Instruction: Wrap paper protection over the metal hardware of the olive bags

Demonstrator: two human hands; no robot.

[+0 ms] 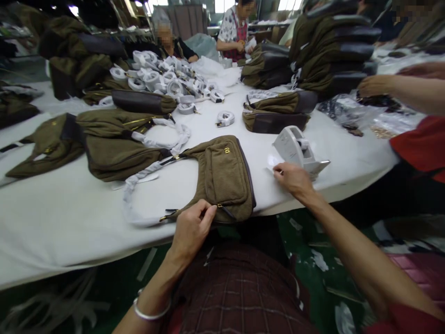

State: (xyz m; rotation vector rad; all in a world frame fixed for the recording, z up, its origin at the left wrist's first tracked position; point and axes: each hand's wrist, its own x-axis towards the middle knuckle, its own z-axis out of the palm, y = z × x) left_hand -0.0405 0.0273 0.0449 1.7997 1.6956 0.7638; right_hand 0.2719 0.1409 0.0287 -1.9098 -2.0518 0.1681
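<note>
An olive-brown corduroy shoulder bag (225, 178) lies on the white-covered table in front of me. It has a gold emblem, a front pocket and a strap (130, 195) wrapped in white material. My left hand (193, 227) is closed in a pinch at the bag's near edge, beside a zipper pull (225, 209). Right of the bag stands a light grey tape dispenser (290, 144). My right hand (294, 180) is closed just in front of it, fingertips pinched at a small translucent piece of film (273, 161). The fingers partly hide that piece.
More olive bags (118, 144) lie to the left, and a tall bag stack (333, 55) rises at the back right. Wrapped strap coils (156, 74) are heaped behind. A co-worker's arm (399, 90) reaches in from the right over plastic bags (347, 111). Two people sit or stand across the table.
</note>
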